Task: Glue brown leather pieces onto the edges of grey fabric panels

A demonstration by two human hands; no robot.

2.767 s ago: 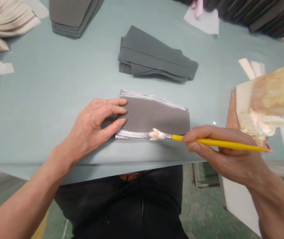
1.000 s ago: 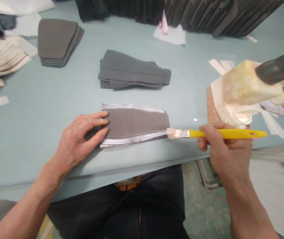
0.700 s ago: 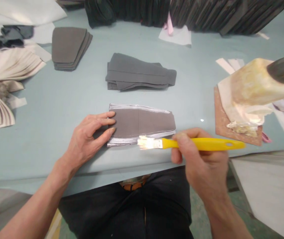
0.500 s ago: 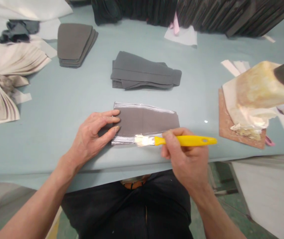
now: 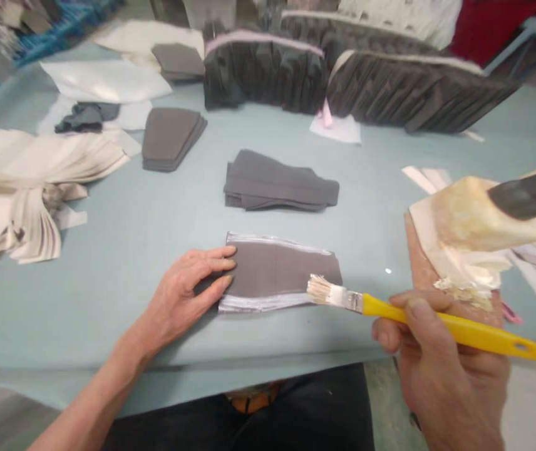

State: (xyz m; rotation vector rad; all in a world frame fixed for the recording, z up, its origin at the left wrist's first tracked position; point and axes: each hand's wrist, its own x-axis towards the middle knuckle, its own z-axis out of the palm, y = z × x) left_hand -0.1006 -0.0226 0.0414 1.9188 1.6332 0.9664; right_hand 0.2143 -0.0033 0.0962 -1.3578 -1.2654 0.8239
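Note:
A dark grey fabric piece [image 5: 272, 269] lies flat on the table, with wet white stripes of what looks like glue along its far and near edges. My left hand [image 5: 193, 285] rests at its left end, fingers stretched out and fingertips on the fabric. In my right hand [image 5: 441, 351] is a yellow-handled paintbrush [image 5: 376, 305], gripped between thumb and fingers. Its white-coated bristles are over the near right part of the piece; whether they touch it I cannot tell. Beyond lies a stack of similar grey pieces [image 5: 282, 181].
At right, a glue-smeared container [image 5: 465, 207] lies tilted on a brown board [image 5: 421, 250]. Grey panels [image 5: 171, 138] are stacked at back left, beige cloth bundles [image 5: 37, 156] at far left. Rows of dark pieces [image 5: 263, 75] stand along the back. A white drop [image 5: 388, 270] marks the table.
My right hand has drawn the brush rightward along the near edge, and the bristles are now at its right part. My left hand stays on the fabric. The camera view has tilted up.

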